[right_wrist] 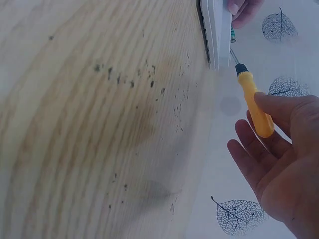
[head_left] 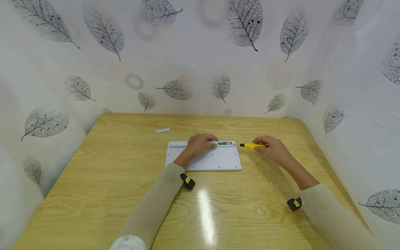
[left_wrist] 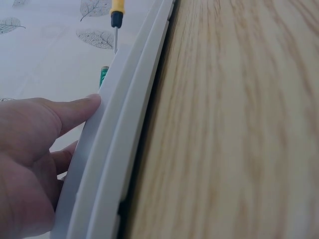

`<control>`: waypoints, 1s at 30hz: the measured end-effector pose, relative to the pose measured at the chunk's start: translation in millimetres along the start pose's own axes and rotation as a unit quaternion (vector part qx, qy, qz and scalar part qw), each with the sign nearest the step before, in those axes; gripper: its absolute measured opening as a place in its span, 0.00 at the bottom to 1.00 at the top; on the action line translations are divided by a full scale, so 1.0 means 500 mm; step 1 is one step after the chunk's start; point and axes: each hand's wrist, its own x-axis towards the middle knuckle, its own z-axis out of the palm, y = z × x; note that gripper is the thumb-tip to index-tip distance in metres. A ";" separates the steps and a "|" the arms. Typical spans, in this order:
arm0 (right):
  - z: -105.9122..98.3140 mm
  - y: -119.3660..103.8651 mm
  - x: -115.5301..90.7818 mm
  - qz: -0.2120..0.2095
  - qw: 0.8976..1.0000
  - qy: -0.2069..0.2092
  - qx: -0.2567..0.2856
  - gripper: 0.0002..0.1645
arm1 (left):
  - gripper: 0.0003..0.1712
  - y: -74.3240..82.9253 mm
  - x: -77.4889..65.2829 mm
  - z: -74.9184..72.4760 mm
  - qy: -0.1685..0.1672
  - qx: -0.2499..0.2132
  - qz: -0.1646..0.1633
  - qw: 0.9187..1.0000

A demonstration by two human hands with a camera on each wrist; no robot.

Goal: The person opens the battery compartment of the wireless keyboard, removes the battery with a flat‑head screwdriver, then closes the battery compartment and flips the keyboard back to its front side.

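Note:
A white keyboard [head_left: 203, 160] lies face down on the table, its screw-dotted underside up. Along its raised back ridge, an uncovered battery slot shows a green battery [head_left: 222, 143]. My left hand [head_left: 200, 143] grips that ridge just left of the slot; in the left wrist view its thumb [left_wrist: 82, 112] lies on the ridge beside the battery. Between thumb and fingers, my right hand [head_left: 272, 147] holds a yellow screwdriver [head_left: 248, 145] with a black collar. The screwdriver points left, its thin metal shaft reaching the slot's right end.
A small white strip [head_left: 163, 130], like a battery cover, lies behind the keyboard to the left. The wooden table [head_left: 103, 180] has dark specks on its right side. A leaf-print curtain [head_left: 193, 62] encloses the table's back and sides.

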 end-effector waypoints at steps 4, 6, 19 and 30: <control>0.008 0.011 0.000 0.009 1.000 -0.022 -0.018 0.20 | 0.17 0.000 0.000 -0.001 -0.001 0.002 -0.001 1.000; 0.015 0.015 0.000 0.009 0.999 -0.027 -0.030 0.19 | 0.17 -0.001 -0.001 -0.001 -0.001 0.005 -0.001 1.000; 0.042 0.026 -0.014 -0.029 0.998 -0.051 -0.009 0.22 | 0.17 0.004 -0.003 -0.002 0.000 0.008 -0.005 1.000; 0.036 0.053 -0.042 0.010 1.000 0.017 0.008 0.25 | 0.17 0.004 -0.002 0.001 0.004 0.006 0.000 1.000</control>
